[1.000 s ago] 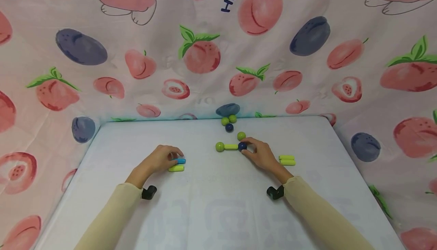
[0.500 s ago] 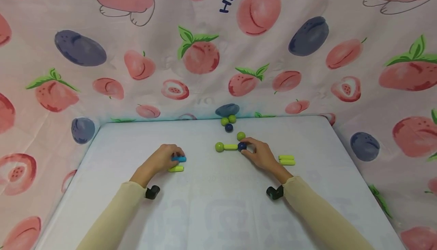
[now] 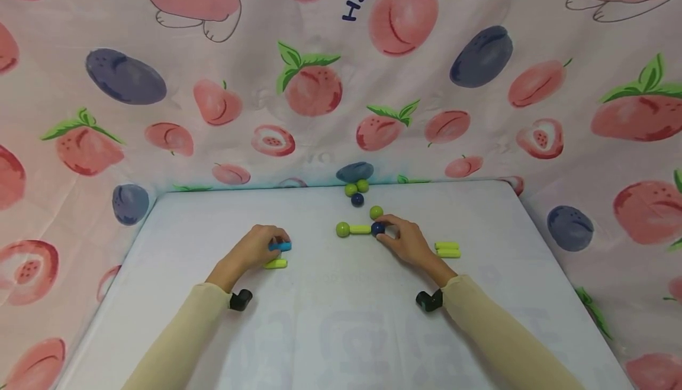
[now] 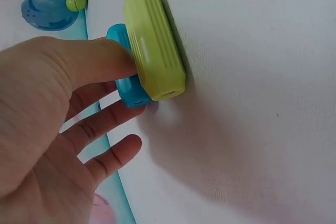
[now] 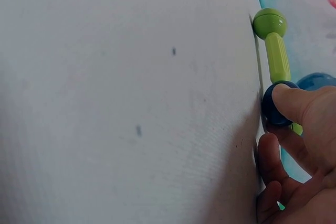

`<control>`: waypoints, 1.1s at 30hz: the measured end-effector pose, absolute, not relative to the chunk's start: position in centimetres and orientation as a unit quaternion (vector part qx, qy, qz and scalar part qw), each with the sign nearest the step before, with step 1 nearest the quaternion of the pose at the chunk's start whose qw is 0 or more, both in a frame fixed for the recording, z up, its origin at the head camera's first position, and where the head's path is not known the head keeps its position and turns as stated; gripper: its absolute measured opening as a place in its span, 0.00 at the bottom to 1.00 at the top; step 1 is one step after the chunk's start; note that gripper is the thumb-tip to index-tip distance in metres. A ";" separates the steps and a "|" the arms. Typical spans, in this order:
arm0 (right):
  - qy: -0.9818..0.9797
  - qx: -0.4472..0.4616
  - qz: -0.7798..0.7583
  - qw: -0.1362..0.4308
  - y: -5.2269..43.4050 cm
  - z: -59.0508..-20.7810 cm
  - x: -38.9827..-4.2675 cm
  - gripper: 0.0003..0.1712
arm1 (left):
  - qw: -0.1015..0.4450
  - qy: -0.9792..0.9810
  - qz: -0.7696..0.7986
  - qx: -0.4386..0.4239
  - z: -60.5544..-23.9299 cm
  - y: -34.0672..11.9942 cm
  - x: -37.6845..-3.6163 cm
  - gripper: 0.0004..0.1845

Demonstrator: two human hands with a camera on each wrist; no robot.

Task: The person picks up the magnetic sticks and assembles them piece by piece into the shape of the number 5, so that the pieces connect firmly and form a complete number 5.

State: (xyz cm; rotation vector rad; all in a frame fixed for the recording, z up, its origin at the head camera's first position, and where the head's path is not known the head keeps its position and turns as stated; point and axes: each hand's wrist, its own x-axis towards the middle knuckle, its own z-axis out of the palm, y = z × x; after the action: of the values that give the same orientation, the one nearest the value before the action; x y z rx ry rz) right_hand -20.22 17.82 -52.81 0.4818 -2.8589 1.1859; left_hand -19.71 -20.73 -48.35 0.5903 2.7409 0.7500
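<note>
My left hand [image 3: 259,246] pinches a blue rod [image 3: 285,247] between thumb and fingers. A ribbed yellow-green rod [image 4: 156,45] lies beside the blue one on the table side, nearer me in the head view. My right hand [image 3: 407,240] pinches a dark blue ball [image 5: 276,106] between thumb and fingers. From that ball a yellow-green rod [image 3: 360,229] runs left to a green ball [image 3: 343,229], the three joined in a line on the table. Another green ball [image 3: 376,212] sits just behind the dark blue one.
Two yellow-green rods [image 3: 447,250] lie side by side to the right of my right hand. At the table's back edge, two green balls [image 3: 357,187] and a dark blue ball [image 3: 357,199] sit together. A fruit-printed cloth [image 3: 314,135] hangs behind the white table [image 3: 341,319].
My left hand has shifted slightly right and drawn the blue rod a little away from the yellow-green rod beside it. The right hand stays in place on the dark blue ball.
</note>
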 end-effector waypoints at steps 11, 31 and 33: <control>-0.913 0.153 0.379 0.004 17.8 -52.7 -20.0 0.23 | 0.078 0.924 0.305 0.219 -48.3 -20.1 -19.4 0.12; -0.913 0.151 0.379 0.003 17.8 -52.6 -20.0 0.23 | 0.077 0.876 0.407 0.247 -47.8 -17.3 -18.5 0.11; -0.913 0.155 0.377 0.009 17.8 -52.7 -20.0 0.23 | 0.083 0.872 0.418 0.242 -48.0 -16.9 -18.3 0.11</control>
State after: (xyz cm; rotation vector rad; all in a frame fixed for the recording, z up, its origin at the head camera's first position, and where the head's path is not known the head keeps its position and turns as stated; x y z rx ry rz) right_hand -20.02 17.79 -52.69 0.4857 -2.8522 1.1769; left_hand -18.33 -16.92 -47.96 0.7228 2.6039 1.2472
